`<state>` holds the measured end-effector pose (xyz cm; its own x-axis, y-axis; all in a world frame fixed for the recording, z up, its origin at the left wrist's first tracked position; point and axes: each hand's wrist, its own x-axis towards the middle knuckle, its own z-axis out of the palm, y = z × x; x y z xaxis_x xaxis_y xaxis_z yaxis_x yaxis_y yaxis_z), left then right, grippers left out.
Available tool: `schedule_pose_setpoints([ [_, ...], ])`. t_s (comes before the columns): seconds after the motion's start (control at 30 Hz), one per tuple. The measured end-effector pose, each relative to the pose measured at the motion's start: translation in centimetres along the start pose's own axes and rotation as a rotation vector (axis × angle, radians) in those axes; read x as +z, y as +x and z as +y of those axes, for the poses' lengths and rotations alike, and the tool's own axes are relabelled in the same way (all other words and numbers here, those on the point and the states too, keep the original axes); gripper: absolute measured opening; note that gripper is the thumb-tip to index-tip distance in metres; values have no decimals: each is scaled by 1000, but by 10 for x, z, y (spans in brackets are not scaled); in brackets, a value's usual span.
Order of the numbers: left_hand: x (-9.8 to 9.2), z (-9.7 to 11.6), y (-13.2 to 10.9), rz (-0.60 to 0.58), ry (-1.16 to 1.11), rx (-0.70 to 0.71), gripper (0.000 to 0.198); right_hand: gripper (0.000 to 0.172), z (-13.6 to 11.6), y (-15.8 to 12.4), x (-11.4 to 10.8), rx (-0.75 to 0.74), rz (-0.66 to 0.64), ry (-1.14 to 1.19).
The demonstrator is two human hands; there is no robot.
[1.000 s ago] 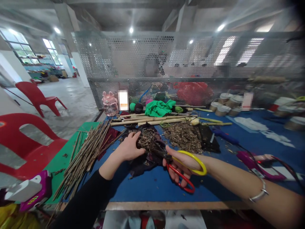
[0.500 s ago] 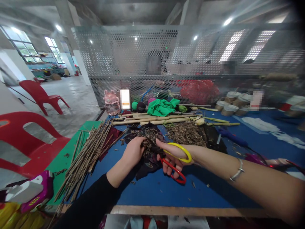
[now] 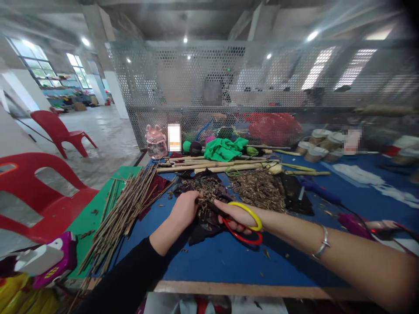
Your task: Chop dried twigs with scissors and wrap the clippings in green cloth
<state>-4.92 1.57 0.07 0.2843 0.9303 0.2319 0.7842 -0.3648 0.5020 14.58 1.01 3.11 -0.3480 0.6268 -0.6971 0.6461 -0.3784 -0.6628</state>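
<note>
My right hand [image 3: 236, 213] grips scissors with one yellow and one red handle loop [image 3: 259, 221]. Their dark blades point left, over a heap of short cut twig pieces [image 3: 209, 187] on a dark cloth [image 3: 201, 233]. Close to the blades, my left hand [image 3: 185, 208] is closed, thumb and fingertips pinched together above the same heap. Whatever lies in that pinch is too small and too hidden to make out. A larger spread of brown twig bits [image 3: 258, 189] sits beyond my right wrist.
A bundle of long thin twigs [image 3: 122, 218] lies at left across the blue table [image 3: 209, 266] and a green mat [image 3: 73, 231]. Pale sticks [image 3: 222, 166], a green cloth [image 3: 224, 149] and a pink bottle [image 3: 156, 141] line the back. A blue glue gun [image 3: 319, 190] rests at right.
The scissors' handle loops have come closer together, with my right fingers curling in. My left hand stays almost where it was. The whole view has shifted slightly.
</note>
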Motion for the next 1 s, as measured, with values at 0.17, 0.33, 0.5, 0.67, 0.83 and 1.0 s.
schedule_pose_setpoints([
  [0.17,-1,-4,1,36,-42,2,30,58,1,-8,2,-22,-9,55],
  [0.33,-9,-4,1,139,-133,50,28,63,1,-11,-1,-6,-166,219],
  [0.5,-16,2,-2,58,-199,193,32,68,-2,-6,0,-5,-147,185],
  [0.67,-16,1,-2,57,-160,180,33,70,-3,-4,5,-36,-17,170],
  [0.83,-14,-6,1,88,-87,84,30,64,0,-8,5,-62,74,77],
  [1.0,-13,-16,5,175,-51,-59,20,60,9,-13,0,-85,-75,202],
])
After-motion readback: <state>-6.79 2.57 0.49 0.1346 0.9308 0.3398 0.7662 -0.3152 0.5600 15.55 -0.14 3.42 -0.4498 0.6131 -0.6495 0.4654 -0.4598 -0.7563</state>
